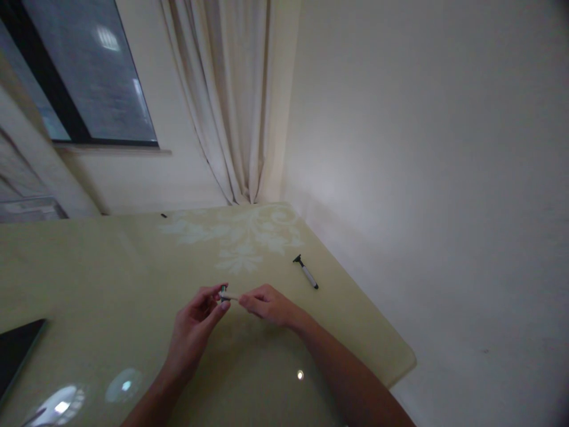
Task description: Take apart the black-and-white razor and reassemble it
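Between the thumb and fingers of my left hand (198,314) is a small dark piece (223,289) with a greenish tint, shaped like a razor cartridge. My right hand (269,305) is closed around a thin pale brush-like stick (233,298). Its whitish tip meets the dark piece at my left fingertips; the exact kind of stick is too small to make out. Both hands are raised over the table, close together. To the right of them, a razor (306,274) with a grey handle and black T-shaped head lies on the tabletop.
The pale yellow-green glossy table (111,284) bears a white floral pattern and light reflections. A dark flat panel (20,350) sits at the left edge. Near the far edge lies a tiny black bit (163,215). A wall (422,207) borders the table's right side; a curtain (231,101) hangs behind.
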Demonstrator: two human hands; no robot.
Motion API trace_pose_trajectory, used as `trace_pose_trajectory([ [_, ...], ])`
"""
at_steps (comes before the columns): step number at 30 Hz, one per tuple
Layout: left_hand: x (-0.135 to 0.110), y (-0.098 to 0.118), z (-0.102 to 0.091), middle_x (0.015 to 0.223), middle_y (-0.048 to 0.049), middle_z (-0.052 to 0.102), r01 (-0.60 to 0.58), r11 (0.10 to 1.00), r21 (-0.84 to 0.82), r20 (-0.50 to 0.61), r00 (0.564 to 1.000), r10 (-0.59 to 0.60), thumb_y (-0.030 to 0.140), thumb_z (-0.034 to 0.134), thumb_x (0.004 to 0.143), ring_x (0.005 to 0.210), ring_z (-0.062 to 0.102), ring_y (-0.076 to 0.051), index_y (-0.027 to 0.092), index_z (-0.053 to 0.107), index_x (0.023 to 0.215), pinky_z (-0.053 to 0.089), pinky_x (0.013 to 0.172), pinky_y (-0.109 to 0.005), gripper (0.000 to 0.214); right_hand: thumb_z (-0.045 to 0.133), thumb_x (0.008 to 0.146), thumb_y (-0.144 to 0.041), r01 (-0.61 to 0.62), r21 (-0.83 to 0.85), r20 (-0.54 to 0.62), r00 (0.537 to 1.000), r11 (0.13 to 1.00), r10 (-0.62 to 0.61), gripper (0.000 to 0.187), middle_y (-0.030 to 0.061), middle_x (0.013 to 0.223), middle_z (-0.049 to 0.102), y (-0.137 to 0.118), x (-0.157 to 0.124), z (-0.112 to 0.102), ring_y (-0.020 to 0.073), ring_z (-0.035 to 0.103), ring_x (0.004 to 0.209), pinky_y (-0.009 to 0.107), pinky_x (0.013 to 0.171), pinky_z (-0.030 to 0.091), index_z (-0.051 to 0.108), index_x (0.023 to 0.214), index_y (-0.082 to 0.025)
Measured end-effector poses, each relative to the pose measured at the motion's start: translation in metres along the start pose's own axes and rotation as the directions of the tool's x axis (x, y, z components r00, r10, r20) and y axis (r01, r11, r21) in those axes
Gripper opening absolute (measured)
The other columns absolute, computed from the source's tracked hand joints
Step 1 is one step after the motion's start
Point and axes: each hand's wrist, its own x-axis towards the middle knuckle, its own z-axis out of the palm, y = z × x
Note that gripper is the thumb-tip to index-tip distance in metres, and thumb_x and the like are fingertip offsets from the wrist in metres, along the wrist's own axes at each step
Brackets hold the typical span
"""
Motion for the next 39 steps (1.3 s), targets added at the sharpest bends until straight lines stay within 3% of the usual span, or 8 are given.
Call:
trace_pose_trajectory([
  [4, 0.0001, 0.0005, -0.0002, 0.094, -0.0038, 0.069, -0.017, 1.0, 0.023, 0.0, 1.0, 0.017, 0.049, 0.086, 0.072, 0.084, 0.064, -0.018, 0.021, 0.077, 0.112, 0.053, 0.076, -0.027, 0.049, 0.043, 0.094, -0.078, -0.016, -0.013, -0.068, 0.998, 1.0, 0.015, 0.066, -0.0059, 0.059, 0.031, 0.0002, 0.0005, -0.0013, 0.009, 0.028, 0.056, 0.026, 0.054, 0.021, 0.038, 0.062, -0.02],
  [8, 0.0008, -0.0002, -0.0007, 0.094, -0.0043, 0.07, -0.006, 1.0, 0.018, 0.015, 1.0, 0.005, 0.05, 0.086, 0.071, 0.085, 0.065, -0.019, 0.021, 0.077, 0.113, 0.054, 0.077, -0.028, 0.051, 0.041, 0.094, -0.08, -0.049, 0.041, 0.023, 0.999, 0.998, 0.048, 0.068, -0.0057, 0.056, 0.035, 0.0008, 0.0006, -0.0011, 0.0088, 0.03, 0.053, 0.026, 0.053, 0.023, 0.04, 0.061, -0.02],
  [12, 0.0011, -0.0015, -0.0001, 0.095, -0.0035, 0.069, -0.033, 0.999, 0.002, 0.002, 0.999, 0.033, 0.047, 0.087, 0.071, 0.084, 0.064, -0.018, 0.022, 0.078, 0.11, 0.054, 0.076, -0.026, 0.048, 0.045, 0.092, -0.08, -0.044, -0.003, -0.061, 0.997, 0.999, 0.043, 0.068, -0.0065, 0.056, 0.032, 0.001, 0.0002, -0.0012, 0.0084, 0.028, 0.053, 0.026, 0.052, 0.021, 0.038, 0.06, -0.02],
  [16, 0.001, 0.0002, 0.0021, 0.093, -0.0031, 0.068, -0.014, 1.0, -0.003, 0.018, 1.0, 0.014, 0.047, 0.086, 0.071, 0.083, 0.064, -0.017, 0.022, 0.078, 0.111, 0.054, 0.075, -0.027, 0.048, 0.044, 0.093, -0.079, -0.072, 0.077, 0.034, 0.997, 0.994, 0.069, 0.068, -0.0069, 0.053, 0.035, 0.0011, -0.0006, -0.0016, 0.0078, 0.028, 0.05, 0.026, 0.05, 0.022, 0.04, 0.06, -0.02],
  [28, -0.0016, 0.0029, 0.0064, 0.095, -0.0041, 0.068, -0.031, 1.0, 0.006, 0.057, 0.998, 0.031, 0.046, 0.086, 0.072, 0.081, 0.063, -0.017, 0.022, 0.079, 0.108, 0.052, 0.07, -0.026, 0.044, 0.046, 0.089, -0.083, -0.095, 0.068, -0.026, 0.995, 0.993, 0.096, 0.07, -0.0074, 0.052, 0.034, 0.0024, -0.001, -0.0018, 0.0077, 0.027, 0.049, 0.026, 0.05, 0.02, 0.04, 0.059, -0.02],
  [32, -0.0019, 0.0027, 0.0064, 0.094, -0.0035, 0.067, -0.022, 1.0, -0.003, 0.059, 0.998, 0.022, 0.045, 0.085, 0.073, 0.082, 0.063, -0.017, 0.022, 0.078, 0.109, 0.052, 0.073, -0.026, 0.043, 0.045, 0.091, -0.081, -0.105, 0.122, 0.074, 0.993, 0.987, 0.096, 0.069, -0.0075, 0.051, 0.034, 0.0026, -0.0015, -0.0039, 0.0073, 0.028, 0.047, 0.026, 0.049, 0.022, 0.039, 0.06, -0.021],
  [36, -0.0016, 0.0008, 0.0039, 0.096, -0.0039, 0.067, -0.026, 1.0, -0.01, 0.047, 0.999, 0.026, 0.044, 0.085, 0.074, 0.084, 0.063, -0.018, 0.022, 0.078, 0.109, 0.052, 0.073, -0.027, 0.042, 0.045, 0.09, -0.082, -0.077, 0.052, -0.025, 0.997, 0.996, 0.078, 0.07, -0.0076, 0.051, 0.031, 0.0011, -0.0019, -0.0033, 0.0072, 0.025, 0.048, 0.026, 0.049, 0.019, 0.038, 0.058, -0.02],
  [39, -0.002, 0.0024, 0.004, 0.097, -0.0045, 0.068, -0.021, 1.0, -0.009, 0.074, 0.997, 0.022, 0.044, 0.084, 0.075, 0.084, 0.063, -0.018, 0.021, 0.077, 0.11, 0.052, 0.073, -0.027, 0.042, 0.044, 0.093, -0.08, -0.066, 0.091, 0.033, 0.997, 0.994, 0.063, 0.069, -0.0072, 0.051, 0.033, 0.0002, -0.0021, -0.0011, 0.0074, 0.027, 0.048, 0.026, 0.049, 0.021, 0.039, 0.058, -0.02],
])
